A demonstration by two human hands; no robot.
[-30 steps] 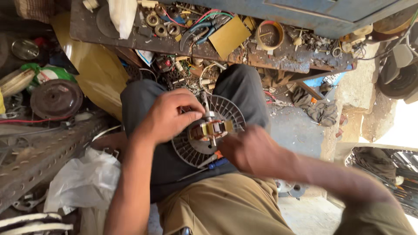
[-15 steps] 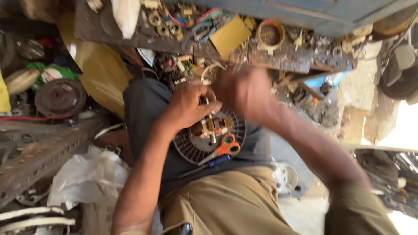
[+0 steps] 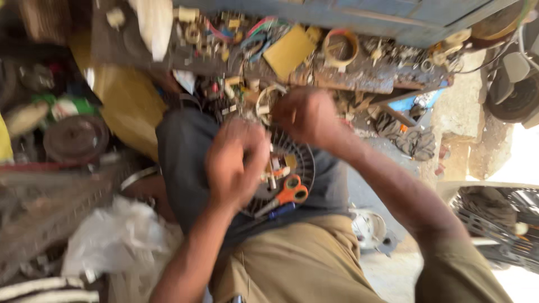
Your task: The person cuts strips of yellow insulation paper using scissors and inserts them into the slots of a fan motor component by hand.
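Now left hand (image 3: pixel 236 163) on round motor disc (image 3: pixel 292 163) — right hand (image 3: pixel 306 115) above.

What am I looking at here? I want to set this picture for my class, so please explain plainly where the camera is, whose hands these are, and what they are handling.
The camera sits on a person's head and looks down at their lap. There is no machine, only two bare hands. The left hand rests on a round ribbed disc with small metal parts at its middle, lying on the person's lap. The right hand is raised at the disc's far edge; the blur hides whether it grips anything. Orange-handled scissors lie on the disc. Beyond is a cluttered workbench with wires, rings and a yellow card. A white plastic bag lies beside the left arm.
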